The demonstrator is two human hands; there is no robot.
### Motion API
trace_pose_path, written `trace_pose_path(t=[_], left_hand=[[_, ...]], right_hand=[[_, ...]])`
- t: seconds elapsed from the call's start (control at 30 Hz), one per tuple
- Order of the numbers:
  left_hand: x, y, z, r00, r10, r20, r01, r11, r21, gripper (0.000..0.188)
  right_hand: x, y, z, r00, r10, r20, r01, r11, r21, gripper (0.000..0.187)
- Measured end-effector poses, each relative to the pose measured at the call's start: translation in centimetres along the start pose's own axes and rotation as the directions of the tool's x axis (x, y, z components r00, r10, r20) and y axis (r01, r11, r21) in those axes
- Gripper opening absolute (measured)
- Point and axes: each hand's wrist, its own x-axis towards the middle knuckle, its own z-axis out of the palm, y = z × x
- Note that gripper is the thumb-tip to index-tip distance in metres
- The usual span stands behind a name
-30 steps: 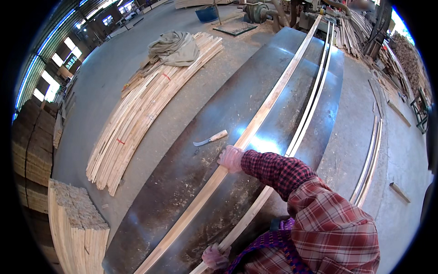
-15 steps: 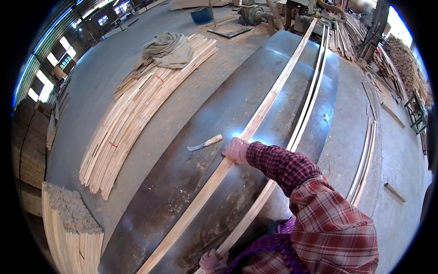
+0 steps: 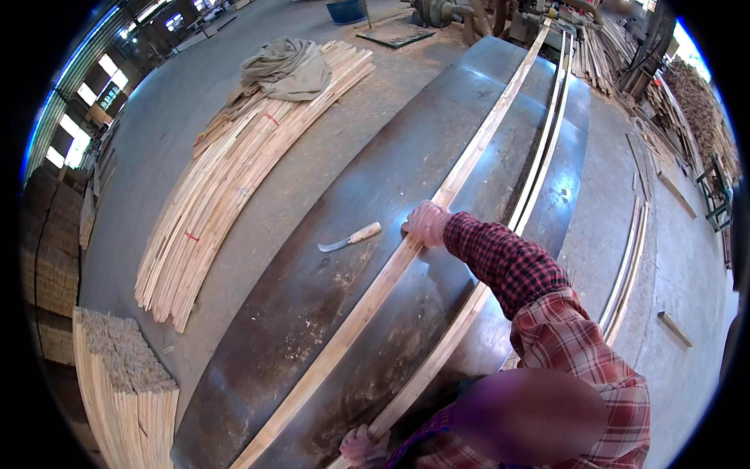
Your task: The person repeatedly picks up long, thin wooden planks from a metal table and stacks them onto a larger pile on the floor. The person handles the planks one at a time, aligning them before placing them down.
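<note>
Reaching across the steel-topped bench (image 3: 328, 234), we lay our gloved right hand (image 3: 426, 222) on a long thin wooden strip (image 3: 367, 301), fingers curled over its near edge; our left hand (image 3: 361, 447) closes round the end of a second strip (image 3: 437, 359) at the lower edge. Both strips lie lengthwise on the metal. We judge them light and whippy, likely to sag and splinter, so we grip well apart. A curved knife (image 3: 349, 238) lies just beside the right hand.
</note>
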Motion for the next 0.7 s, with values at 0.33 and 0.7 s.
trace_pose_path(t=[0.33, 0.7], left_hand=[[-0.6, -0.1, -2.5, 0.856, -0.236, 0.461, 0.190, 0.971, 0.144, 0.055], [-1.2, 1.4, -1.5, 0.779, -0.398, 0.485, 0.264, 0.909, 0.322, 0.071]], right_hand=[[-0.7, 11.1, 2.2, 0.978, 0.204, 0.046, -0.200, 0.976, -0.088, 0.041], [-0.8, 7.2, -0.8, 0.997, -0.037, -0.075, 0.043, 0.996, 0.081, 0.028]])
